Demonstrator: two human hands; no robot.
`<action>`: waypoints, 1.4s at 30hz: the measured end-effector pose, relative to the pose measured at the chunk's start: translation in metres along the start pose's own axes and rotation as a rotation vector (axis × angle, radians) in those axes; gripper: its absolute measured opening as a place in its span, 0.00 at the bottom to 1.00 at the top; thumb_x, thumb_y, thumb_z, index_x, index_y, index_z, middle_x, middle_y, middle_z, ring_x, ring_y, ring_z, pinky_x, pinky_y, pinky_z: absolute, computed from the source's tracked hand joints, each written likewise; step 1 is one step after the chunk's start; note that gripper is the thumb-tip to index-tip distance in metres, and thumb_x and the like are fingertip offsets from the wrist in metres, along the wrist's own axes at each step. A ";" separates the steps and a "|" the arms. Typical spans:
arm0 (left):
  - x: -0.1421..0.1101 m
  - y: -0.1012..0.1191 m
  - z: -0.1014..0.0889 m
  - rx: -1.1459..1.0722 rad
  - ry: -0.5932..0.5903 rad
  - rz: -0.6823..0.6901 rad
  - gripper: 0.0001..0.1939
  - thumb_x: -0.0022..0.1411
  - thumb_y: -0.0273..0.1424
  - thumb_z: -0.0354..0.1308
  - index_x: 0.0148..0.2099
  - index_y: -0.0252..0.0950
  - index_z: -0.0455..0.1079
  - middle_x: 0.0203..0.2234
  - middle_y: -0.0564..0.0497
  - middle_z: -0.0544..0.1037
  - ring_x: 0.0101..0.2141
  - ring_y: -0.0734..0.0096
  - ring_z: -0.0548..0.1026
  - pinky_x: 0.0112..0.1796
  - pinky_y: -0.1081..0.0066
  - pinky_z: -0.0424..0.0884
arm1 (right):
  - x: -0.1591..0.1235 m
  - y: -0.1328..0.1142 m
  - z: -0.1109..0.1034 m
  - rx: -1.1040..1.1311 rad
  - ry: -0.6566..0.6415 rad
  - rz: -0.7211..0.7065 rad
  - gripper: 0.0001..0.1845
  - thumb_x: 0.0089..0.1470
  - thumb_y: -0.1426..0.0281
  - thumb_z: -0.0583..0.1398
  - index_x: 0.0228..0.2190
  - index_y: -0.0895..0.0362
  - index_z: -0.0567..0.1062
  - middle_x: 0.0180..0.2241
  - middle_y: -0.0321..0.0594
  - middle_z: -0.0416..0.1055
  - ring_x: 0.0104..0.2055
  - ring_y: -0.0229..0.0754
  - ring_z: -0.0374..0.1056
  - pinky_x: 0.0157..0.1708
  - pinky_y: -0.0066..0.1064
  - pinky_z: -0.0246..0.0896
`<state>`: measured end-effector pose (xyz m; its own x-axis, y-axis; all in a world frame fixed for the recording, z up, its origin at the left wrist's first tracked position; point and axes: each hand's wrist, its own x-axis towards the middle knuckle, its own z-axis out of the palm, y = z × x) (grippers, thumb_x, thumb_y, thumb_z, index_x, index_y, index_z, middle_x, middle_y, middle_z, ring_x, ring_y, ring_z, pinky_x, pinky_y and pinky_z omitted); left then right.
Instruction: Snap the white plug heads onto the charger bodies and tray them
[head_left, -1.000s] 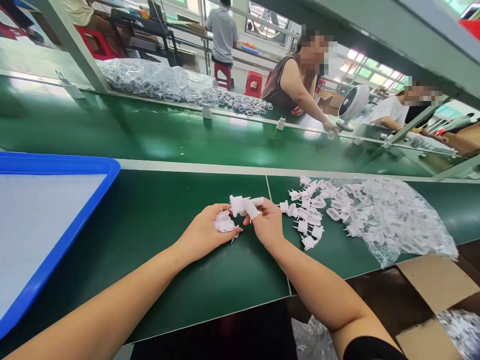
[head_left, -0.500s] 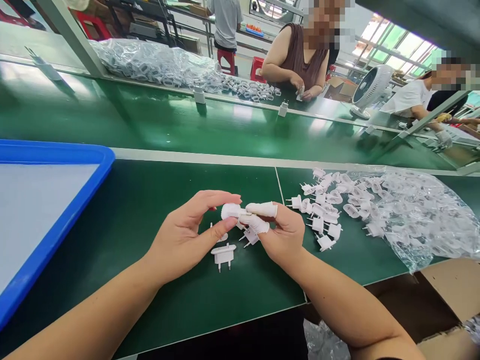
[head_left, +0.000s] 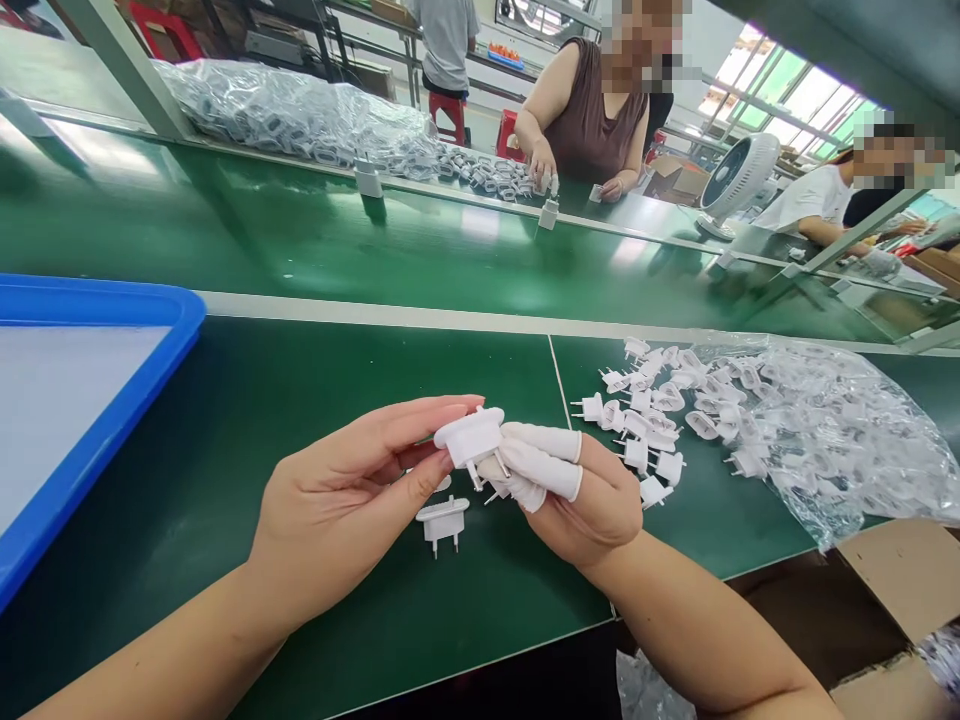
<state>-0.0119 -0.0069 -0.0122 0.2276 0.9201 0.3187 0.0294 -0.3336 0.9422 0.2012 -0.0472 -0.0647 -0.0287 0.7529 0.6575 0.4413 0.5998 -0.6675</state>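
Between my two hands is a white two-pin plug piece [head_left: 471, 437], tilted with its pins pointing down. My left hand [head_left: 337, 490] pinches its left end between thumb and fingers. White finger covers are on several fingers of my right hand [head_left: 581, 490], which grips the plug's right side near the pins. Below, another white plug piece [head_left: 442, 522] lies on the green table with its pins toward me. More white pieces beside it are partly hidden behind my hands.
Loose white plug pieces [head_left: 637, 410] spill from a clear plastic bag [head_left: 862, 440] on the right. A blue tray [head_left: 97, 292] is at left. Beyond the table runs a green conveyor belt [head_left: 322, 235] bearing several white plugs. A co-worker [head_left: 600, 120] sits across; a cardboard box [head_left: 892, 575] stands lower right.
The plug in my hands has turned, so its broad side and pins now show. My right hand has shifted slightly right and down. Across the belt, the co-worker's hand reaches to a plug.
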 end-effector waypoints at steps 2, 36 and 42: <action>0.000 0.000 0.000 -0.022 -0.009 0.016 0.11 0.72 0.39 0.74 0.55 0.54 0.89 0.53 0.54 0.89 0.48 0.58 0.89 0.51 0.66 0.90 | -0.005 0.005 -0.002 0.030 -0.028 -0.018 0.30 0.66 0.67 0.73 0.67 0.46 0.81 0.56 0.46 0.87 0.52 0.55 0.88 0.56 0.51 0.89; 0.016 0.015 0.005 -0.434 0.050 -0.643 0.30 0.40 0.58 0.87 0.25 0.36 0.85 0.22 0.48 0.79 0.23 0.74 0.73 0.22 0.80 0.71 | 0.025 -0.039 -0.004 -0.367 -0.026 -0.651 0.17 0.66 0.83 0.60 0.36 0.55 0.87 0.40 0.44 0.89 0.43 0.40 0.87 0.55 0.28 0.86; 0.015 0.020 0.008 -0.455 0.033 -0.587 0.34 0.46 0.62 0.84 0.20 0.36 0.81 0.29 0.47 0.84 0.24 0.76 0.73 0.24 0.81 0.73 | 0.025 -0.039 -0.012 -0.356 -0.043 -0.614 0.16 0.66 0.84 0.61 0.40 0.55 0.87 0.42 0.45 0.89 0.46 0.41 0.87 0.56 0.29 0.86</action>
<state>0.0002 -0.0014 0.0109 0.2688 0.9289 -0.2547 -0.2706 0.3266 0.9056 0.1939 -0.0555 -0.0178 -0.3986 0.3214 0.8590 0.5999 0.7998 -0.0208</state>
